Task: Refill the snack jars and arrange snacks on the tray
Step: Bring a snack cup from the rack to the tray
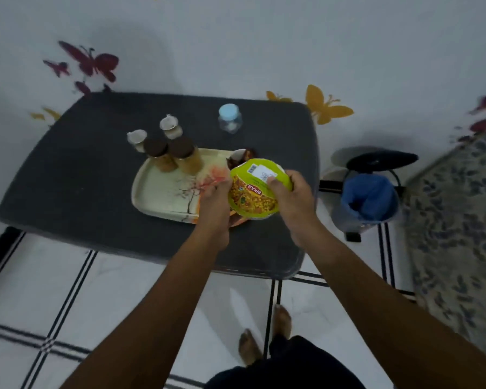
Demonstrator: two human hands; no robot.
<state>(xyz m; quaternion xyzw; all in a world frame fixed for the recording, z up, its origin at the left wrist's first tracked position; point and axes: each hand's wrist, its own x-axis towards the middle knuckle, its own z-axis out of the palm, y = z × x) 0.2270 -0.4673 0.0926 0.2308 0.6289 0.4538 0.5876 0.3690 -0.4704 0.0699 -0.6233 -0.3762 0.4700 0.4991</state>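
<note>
A green-yellow snack packet (pixel 253 189) is held above the right end of the cream tray (pixel 157 192). My left hand (pixel 215 203) grips its left edge and my right hand (pixel 289 195) grips its top right corner. Two jars with dark lids (pixel 159 153) (pixel 184 153), filled with yellowish snack, stand at the tray's far end. Behind them on the table are two small jars with pale lids (pixel 137 137) (pixel 169 126). A small bowl with dark snacks (pixel 240 157) peeks out behind the packet. An empty clear jar with a light blue lid (pixel 230 117) stands farther back.
The dark grey table (pixel 68 178) stands against a white wall with butterfly stickers. A pedal bin with a blue liner (pixel 368 200) stands open on the floor to the right, beside a patterned rug (pixel 460 220). My feet show below on the tiled floor.
</note>
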